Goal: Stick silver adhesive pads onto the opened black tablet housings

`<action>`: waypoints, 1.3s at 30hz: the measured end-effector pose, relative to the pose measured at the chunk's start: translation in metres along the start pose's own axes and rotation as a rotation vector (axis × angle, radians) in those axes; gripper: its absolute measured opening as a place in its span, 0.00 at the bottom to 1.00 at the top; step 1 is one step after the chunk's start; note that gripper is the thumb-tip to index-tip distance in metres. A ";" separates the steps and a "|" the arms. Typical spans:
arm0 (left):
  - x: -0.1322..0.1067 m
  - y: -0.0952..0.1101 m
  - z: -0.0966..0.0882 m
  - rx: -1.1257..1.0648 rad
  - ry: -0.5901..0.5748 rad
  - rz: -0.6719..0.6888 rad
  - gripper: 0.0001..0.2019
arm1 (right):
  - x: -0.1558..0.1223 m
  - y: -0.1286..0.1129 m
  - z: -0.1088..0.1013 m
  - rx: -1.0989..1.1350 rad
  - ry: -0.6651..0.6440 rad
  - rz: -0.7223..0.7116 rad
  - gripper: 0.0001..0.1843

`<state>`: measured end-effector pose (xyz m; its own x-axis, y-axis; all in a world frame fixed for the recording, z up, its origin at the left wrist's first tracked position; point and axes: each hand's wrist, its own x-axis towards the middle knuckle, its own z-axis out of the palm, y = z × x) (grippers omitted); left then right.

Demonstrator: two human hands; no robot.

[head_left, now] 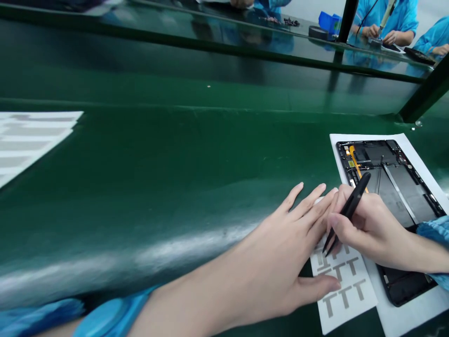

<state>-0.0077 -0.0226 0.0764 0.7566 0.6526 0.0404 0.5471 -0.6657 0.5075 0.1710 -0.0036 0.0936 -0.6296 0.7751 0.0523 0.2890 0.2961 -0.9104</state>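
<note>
My left hand (280, 252) lies flat with its fingers stretched out, pressing down the left edge of a white sheet of grey T-shaped stickers (345, 292). My right hand (365, 224) pinches black tweezers (345, 213), whose tips touch the top of that sheet. Just right of both hands lies an opened tablet (396, 187), its back cover off, with dark inner parts and an orange flex cable showing. The tablet rests on a white paper (403, 313).
The bench top is a dark green mat (157, 178). A white sheet with grey strips (24, 140) lies at the far left. Across a raised shelf (210, 42), people in blue sleeves work at the back right near a blue bin (328, 21).
</note>
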 end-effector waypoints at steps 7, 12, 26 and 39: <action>0.002 0.000 -0.001 -0.024 -0.018 -0.021 0.44 | -0.001 0.001 0.002 0.031 0.014 0.029 0.09; 0.001 0.000 0.000 -0.036 -0.005 -0.021 0.42 | 0.001 0.002 0.002 -0.010 0.017 -0.019 0.10; 0.001 0.001 -0.002 0.007 -0.037 -0.018 0.36 | 0.004 -0.002 0.002 -0.032 -0.001 0.008 0.12; 0.000 0.001 -0.001 0.190 -0.075 0.011 0.42 | 0.006 -0.003 0.000 -0.020 -0.035 -0.013 0.11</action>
<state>-0.0071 -0.0234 0.0776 0.7837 0.6207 -0.0231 0.5908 -0.7336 0.3357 0.1669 0.0000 0.0969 -0.6580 0.7514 0.0493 0.2951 0.3175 -0.9012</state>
